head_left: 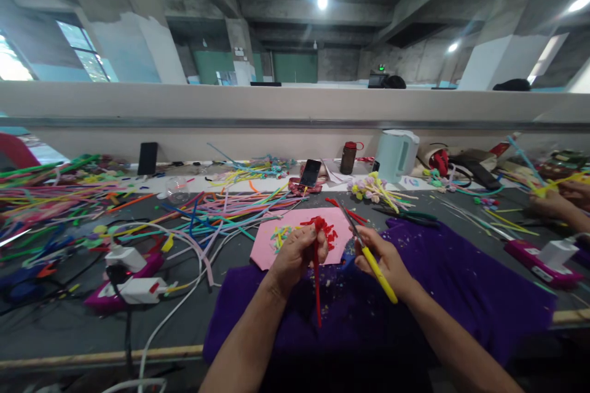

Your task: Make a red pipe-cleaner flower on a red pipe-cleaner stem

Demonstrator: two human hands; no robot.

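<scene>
My left hand (298,252) pinches a red fuzzy pipe cleaner (318,291), whose length hangs down below the fingers. In my right hand (385,258) is a pair of scissors with a yellow handle (378,273); the slim metal blades point up and left, apart from the pipe cleaner. Behind my left hand lies a pink sheet (265,242) bearing short cut bits: red pieces (330,236) in a pile, yellow and green pieces (279,236) beside them. More red lengths (354,215) lie just past the scissors' tip. Part of the handles is hidden by my fingers.
A purple cloth (470,276) covers the table's front. Pipe cleaners (230,206) and power strips (104,298), (544,267) with cables lie at the sides. Behind stand a phone (310,173), a brown bottle (349,158) and a kettle (395,156). A co-worker's hands (560,199) work at right.
</scene>
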